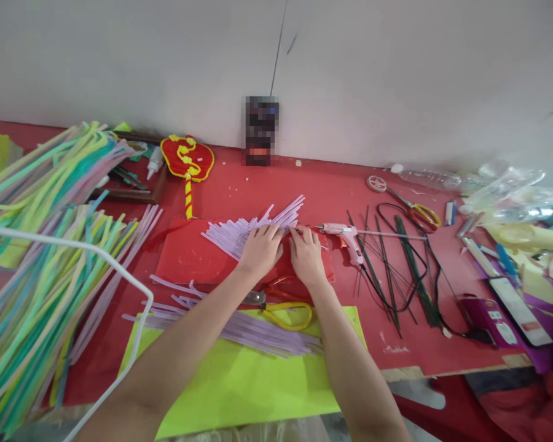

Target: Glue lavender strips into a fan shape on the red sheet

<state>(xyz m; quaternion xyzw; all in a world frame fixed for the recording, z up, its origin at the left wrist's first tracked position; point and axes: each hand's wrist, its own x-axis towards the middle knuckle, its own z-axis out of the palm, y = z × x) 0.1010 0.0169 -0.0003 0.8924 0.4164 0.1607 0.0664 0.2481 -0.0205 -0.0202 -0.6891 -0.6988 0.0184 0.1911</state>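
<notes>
Lilac pipe cleaners (230, 236) lie side by side in a fan shape on a red board (184, 255). My left hand (262, 247) rests over the right part of the fan, its fingers bent and closed on the pipe cleaners. Close beside it, my right hand (306, 250) has its fingers curled in at the fan's right edge; what they pinch is mostly hidden. Below my hands, yellow-handled scissors (288, 315) and a red-handled tool (283, 288) lie by loose lilac pipe cleaners (267, 334) on a yellow-green sheet (258, 387).
Right of my hands lies a pink glue gun (345, 236), with dark green wires (412, 270) and red-and-yellow scissors (421, 215) beyond. Bundles of coloured pipe cleaners (74, 264) cover the left. A red-and-yellow fan-shaped piece (188, 159) lies behind. A white bent rod (120, 267) crosses the lower left.
</notes>
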